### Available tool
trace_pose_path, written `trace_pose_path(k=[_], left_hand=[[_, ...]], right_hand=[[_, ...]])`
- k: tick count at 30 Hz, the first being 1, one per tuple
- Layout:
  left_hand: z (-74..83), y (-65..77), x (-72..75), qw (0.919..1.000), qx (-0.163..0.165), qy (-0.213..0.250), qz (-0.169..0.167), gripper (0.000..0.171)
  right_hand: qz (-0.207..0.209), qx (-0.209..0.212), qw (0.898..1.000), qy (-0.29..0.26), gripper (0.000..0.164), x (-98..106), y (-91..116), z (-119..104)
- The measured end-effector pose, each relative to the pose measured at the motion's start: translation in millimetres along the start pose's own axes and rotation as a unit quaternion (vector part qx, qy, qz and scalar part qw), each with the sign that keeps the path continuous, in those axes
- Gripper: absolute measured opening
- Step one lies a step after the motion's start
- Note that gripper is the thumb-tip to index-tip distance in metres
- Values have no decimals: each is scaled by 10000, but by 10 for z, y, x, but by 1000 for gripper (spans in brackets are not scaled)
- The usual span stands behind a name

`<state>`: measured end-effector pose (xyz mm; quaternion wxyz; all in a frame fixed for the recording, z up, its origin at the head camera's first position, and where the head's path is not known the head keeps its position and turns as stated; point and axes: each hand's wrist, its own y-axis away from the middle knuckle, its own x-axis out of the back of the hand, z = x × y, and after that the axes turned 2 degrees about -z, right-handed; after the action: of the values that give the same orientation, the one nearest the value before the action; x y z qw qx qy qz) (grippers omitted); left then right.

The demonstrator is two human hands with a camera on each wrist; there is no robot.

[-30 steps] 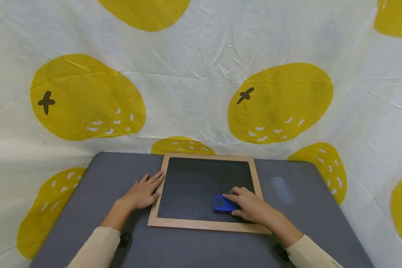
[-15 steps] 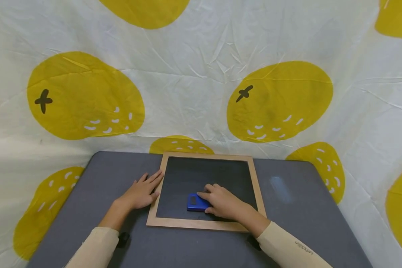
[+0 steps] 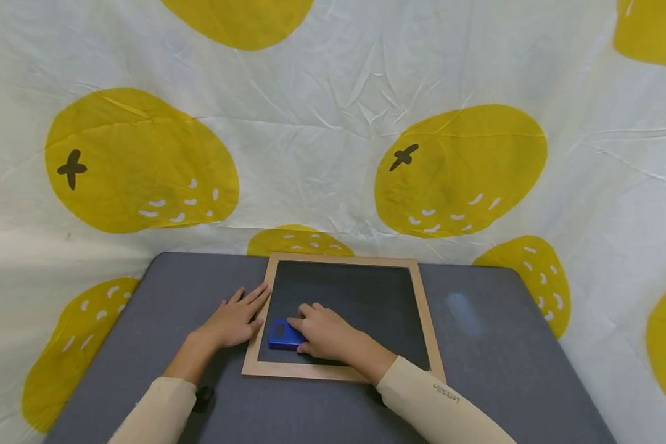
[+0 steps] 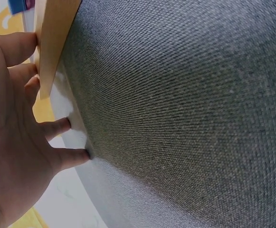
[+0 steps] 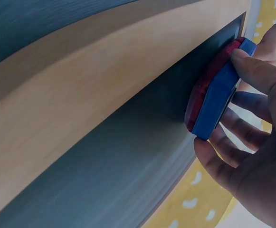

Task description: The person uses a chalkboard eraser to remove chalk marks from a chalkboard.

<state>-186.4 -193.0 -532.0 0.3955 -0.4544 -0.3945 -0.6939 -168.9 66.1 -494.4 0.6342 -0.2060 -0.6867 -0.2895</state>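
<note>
A small blackboard in a pale wooden frame lies on the table. My right hand grips a blue eraser at the board's lower left. In the right wrist view the eraser shows a dark red felt side against the board, with thumb and fingers pinching its blue body. My left hand rests beside the left side of the frame, fingers spread. Seen from the left wrist, its thumb and some fingertips touch the wooden frame, and two other fingertips reach down to the table cloth.
The grey cloth-covered table extends around the board. A pale chalky smudge marks it to the right of the frame. Behind hangs a white curtain printed with yellow fruit shapes.
My right hand has slid the eraser leftward across the lower part of the board, from its right side to near the left edge. The left hand has stayed in place.
</note>
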Motion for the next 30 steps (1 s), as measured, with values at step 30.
trace_pose_path(k=[30], left_hand=[[2, 7, -92, 9998, -34, -114, 162, 68]], right_hand=[[154, -253, 9993, -212, 61, -110, 155, 94]])
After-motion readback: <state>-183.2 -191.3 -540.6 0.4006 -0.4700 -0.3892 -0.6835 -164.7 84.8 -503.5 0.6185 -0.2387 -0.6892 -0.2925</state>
